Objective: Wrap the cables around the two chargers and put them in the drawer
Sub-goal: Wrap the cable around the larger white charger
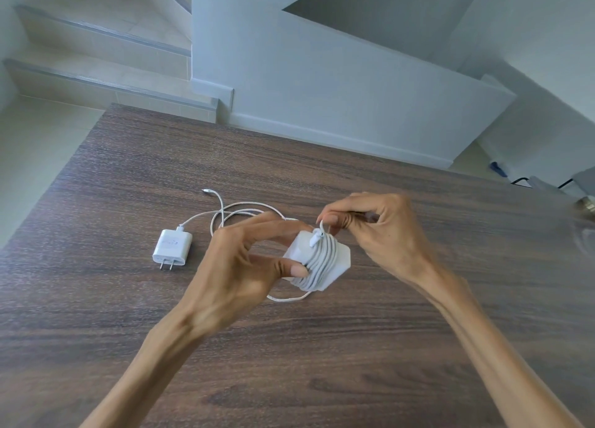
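- Dark wood-grain table (322, 347) fills the near view, both forearms reaching over it, apparently so the winding can be done above a firm surface.
- Left hand (238, 266) pinches the first charger (338, 260) between thumb and fingers, steadying it as a spool.
- Right hand (373, 228) pinches the cable (322, 257) end at the top; a short loop hangs below, so wrapping seems nearly finished.
- Second charger (172, 249) lies farther left, its cable loose.
- Stairs (96, 57) rise beyond; no drawer is visible.

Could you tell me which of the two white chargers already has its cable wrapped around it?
The white charger held in both hands; the other charger lies flat, cable loose.
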